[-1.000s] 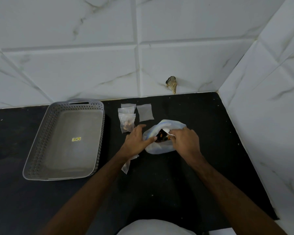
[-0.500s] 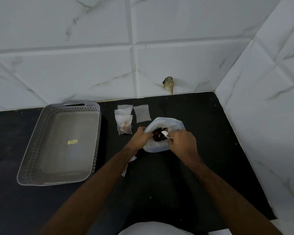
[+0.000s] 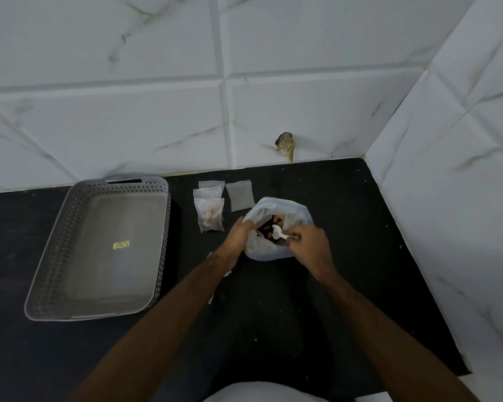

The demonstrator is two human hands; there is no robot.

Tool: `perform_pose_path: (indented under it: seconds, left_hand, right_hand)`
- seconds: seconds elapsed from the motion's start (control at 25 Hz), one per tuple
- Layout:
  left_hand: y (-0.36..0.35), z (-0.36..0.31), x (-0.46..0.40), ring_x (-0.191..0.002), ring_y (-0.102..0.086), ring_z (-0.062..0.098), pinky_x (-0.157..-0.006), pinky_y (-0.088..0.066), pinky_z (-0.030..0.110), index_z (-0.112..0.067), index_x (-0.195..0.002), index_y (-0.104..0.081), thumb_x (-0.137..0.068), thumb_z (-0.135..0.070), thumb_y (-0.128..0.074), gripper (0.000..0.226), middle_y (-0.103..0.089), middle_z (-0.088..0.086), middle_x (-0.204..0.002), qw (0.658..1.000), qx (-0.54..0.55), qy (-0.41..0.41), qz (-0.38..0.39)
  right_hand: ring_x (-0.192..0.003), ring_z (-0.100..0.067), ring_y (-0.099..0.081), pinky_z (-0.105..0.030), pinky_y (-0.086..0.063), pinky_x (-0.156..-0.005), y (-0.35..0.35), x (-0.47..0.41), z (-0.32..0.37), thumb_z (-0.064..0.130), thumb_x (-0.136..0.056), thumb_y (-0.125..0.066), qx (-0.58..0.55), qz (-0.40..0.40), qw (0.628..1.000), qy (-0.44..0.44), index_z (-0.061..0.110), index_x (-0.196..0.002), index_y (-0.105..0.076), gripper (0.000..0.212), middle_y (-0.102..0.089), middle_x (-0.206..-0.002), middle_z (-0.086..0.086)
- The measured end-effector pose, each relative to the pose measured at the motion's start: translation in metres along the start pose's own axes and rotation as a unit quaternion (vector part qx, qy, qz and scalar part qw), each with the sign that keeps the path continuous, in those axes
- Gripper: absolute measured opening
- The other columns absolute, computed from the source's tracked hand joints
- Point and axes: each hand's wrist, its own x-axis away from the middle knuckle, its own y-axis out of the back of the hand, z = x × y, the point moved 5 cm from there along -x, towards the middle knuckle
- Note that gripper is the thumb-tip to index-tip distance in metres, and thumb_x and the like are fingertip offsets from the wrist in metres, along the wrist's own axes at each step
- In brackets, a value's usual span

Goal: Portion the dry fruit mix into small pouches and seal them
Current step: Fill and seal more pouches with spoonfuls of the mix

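A large clear bag of dry fruit mix (image 3: 296, 216) lies open on the black counter. My left hand (image 3: 238, 236) grips its left rim and holds the mouth apart. My right hand (image 3: 308, 245) pinches a small white plastic spoon (image 3: 278, 232) whose bowl sits over the dark and orange fruit inside. A small pouch with fruit in it (image 3: 209, 216) lies left of the bag, overlapping two flat pouches (image 3: 211, 189) behind it. Another empty pouch (image 3: 240, 195) lies beside them. A further pouch (image 3: 219, 281) is mostly hidden under my left forearm.
A grey perforated plastic tray (image 3: 55, 256) with a yellow sticker stands at the left on the counter (image 3: 346, 256). White marble-tiled walls close the back and right side. A chipped hole (image 3: 285, 142) marks the back wall.
The spoon's bowl has come into plain sight over the fruit in the bag's mouth. My left hand has shifted a little along the rim, which now gapes wider.
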Motion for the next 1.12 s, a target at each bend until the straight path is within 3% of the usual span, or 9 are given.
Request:
perform_pose_path:
  seconds: [0.16,0.32,0.44,0.52,0.64,0.72,0.8,0.96,1.12]
  left_hand:
    - [-0.001,0.001,0.007,-0.091,-0.064,0.022,-0.086,-0.052,0.038,-0.011,-0.116,-0.06,-0.1,-0.011,-0.047,0.021,-0.066,0.011,-0.102,0.992,0.124,0.017,0.029]
    - [-0.005,0.007,0.007,-0.117,-0.063,0.034,-0.108,-0.048,0.051,-0.011,-0.129,-0.06,-0.098,-0.019,-0.052,0.033,-0.066,0.018,-0.124,0.992,0.107,0.0,0.07]
    - [-0.006,0.005,0.004,-0.111,-0.065,0.024,-0.101,-0.051,0.044,-0.026,-0.112,-0.061,-0.092,-0.038,-0.061,0.024,-0.066,0.01,-0.12,0.997,0.038,-0.033,0.062]
    - [-0.005,0.006,0.002,-0.103,-0.063,0.018,-0.096,-0.052,0.039,-0.026,-0.107,-0.057,-0.101,-0.033,-0.055,0.01,-0.062,0.008,-0.119,0.998,0.0,-0.031,0.054]
    - [-0.004,0.01,0.004,-0.111,-0.064,0.026,-0.106,-0.048,0.045,-0.017,-0.112,-0.063,-0.103,-0.025,-0.051,0.017,-0.067,0.015,-0.119,0.994,0.087,0.002,0.07]
    - [-0.005,0.011,0.007,-0.116,-0.063,0.03,-0.11,-0.045,0.046,-0.015,-0.11,-0.066,-0.103,-0.023,-0.05,0.019,-0.07,0.014,-0.116,0.989,0.12,0.024,0.087]
    - [-0.006,0.009,0.005,-0.12,-0.061,0.031,-0.113,-0.042,0.047,-0.014,-0.112,-0.065,-0.104,-0.024,-0.048,0.021,-0.068,0.015,-0.119,0.992,0.087,0.024,0.087]
    - [-0.013,0.005,0.003,-0.126,-0.059,0.03,-0.114,-0.042,0.05,-0.013,-0.139,-0.052,-0.105,-0.026,-0.048,0.037,-0.061,0.014,-0.135,0.994,0.013,-0.02,0.108]
    - [-0.01,0.003,0.003,-0.117,-0.064,0.022,-0.108,-0.048,0.05,-0.03,-0.119,-0.056,-0.103,-0.031,-0.053,0.016,-0.064,0.006,-0.126,0.992,-0.057,-0.066,0.087]
  right_hand:
    - [-0.098,-0.015,-0.067,-0.033,-0.057,-0.087,-0.003,0.005,0.005,0.017,-0.095,-0.061,0.012,-0.017,0.999,0.026,0.022,-0.116,-0.075,0.025,-0.074,-0.109,0.003]
    - [-0.101,-0.01,-0.064,-0.027,-0.051,-0.085,-0.002,-0.003,-0.005,0.012,-0.088,-0.069,-0.14,0.043,0.986,-0.075,0.023,-0.108,-0.078,0.025,-0.073,-0.106,0.011]
    - [-0.091,-0.015,-0.065,-0.028,-0.05,-0.072,0.0,-0.001,-0.016,0.005,-0.078,-0.073,-0.276,0.077,0.935,-0.208,0.022,-0.093,-0.081,0.024,-0.077,-0.097,0.0]
    - [-0.094,-0.014,-0.063,-0.028,-0.05,-0.072,0.003,-0.001,-0.02,0.005,-0.075,-0.076,-0.253,0.076,0.944,-0.199,0.022,-0.094,-0.081,0.026,-0.075,-0.099,0.002]
    - [-0.104,-0.013,-0.059,-0.031,-0.051,-0.086,0.0,-0.001,-0.014,0.008,-0.08,-0.074,-0.206,0.077,0.967,-0.126,0.024,-0.102,-0.08,0.028,-0.069,-0.109,0.008]
    - [-0.1,-0.016,-0.06,-0.031,-0.049,-0.077,-0.003,0.0,-0.019,0.007,-0.078,-0.074,-0.261,0.07,0.948,-0.17,0.024,-0.1,-0.08,0.029,-0.071,-0.108,0.003]
    - [-0.087,-0.016,-0.059,-0.03,-0.044,-0.069,-0.004,0.003,-0.027,0.006,-0.081,-0.07,-0.33,0.072,0.91,-0.242,0.019,-0.101,-0.079,0.025,-0.077,-0.101,-0.004]
    - [-0.07,-0.011,-0.054,-0.028,-0.043,-0.064,0.002,0.007,-0.043,0.007,-0.09,-0.061,-0.391,0.071,0.874,-0.279,0.015,-0.104,-0.075,0.021,-0.079,-0.094,-0.006]
    - [-0.07,-0.011,-0.053,-0.028,-0.042,-0.063,0.008,0.011,-0.052,0.005,-0.091,-0.06,-0.41,0.079,0.862,-0.288,0.016,-0.1,-0.074,0.02,-0.079,-0.088,-0.005]
